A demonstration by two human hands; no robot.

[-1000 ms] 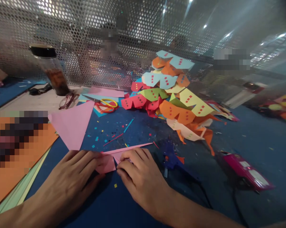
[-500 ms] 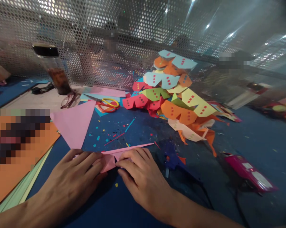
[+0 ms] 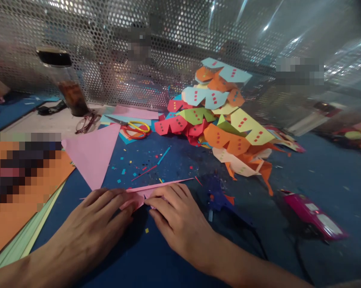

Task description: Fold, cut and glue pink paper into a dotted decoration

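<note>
Bridging the left hand (image 3: 98, 220) and right hand (image 3: 180, 222), the folded pink paper (image 3: 136, 197) is pinched by both at the blue tabletop (image 3: 144, 258), presumably so that its fold is kept steady between them.

Paper (image 3: 150, 187) lies under my fingers (image 3: 113, 199); glue gun (image 3: 219, 196) to their right; scissors (image 3: 127, 125) beyond them, leftward; paper models (image 3: 225, 138) beyond them, rightward.
</note>
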